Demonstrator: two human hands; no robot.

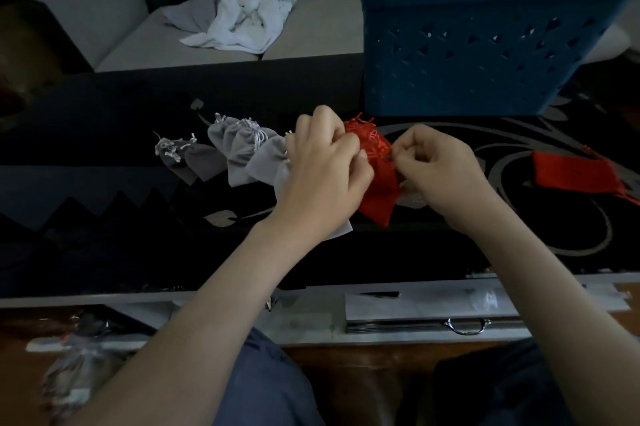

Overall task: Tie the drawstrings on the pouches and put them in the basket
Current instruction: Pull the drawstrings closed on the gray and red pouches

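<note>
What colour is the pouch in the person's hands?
Red; the pouch shows best in the head view.

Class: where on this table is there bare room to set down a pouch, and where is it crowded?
Bare: the table left of the grey pouches; the gap between the right hand and the flat red pouch. Crowded: the middle, where the left hand overlaps them and both grip the held red pouch.
</note>
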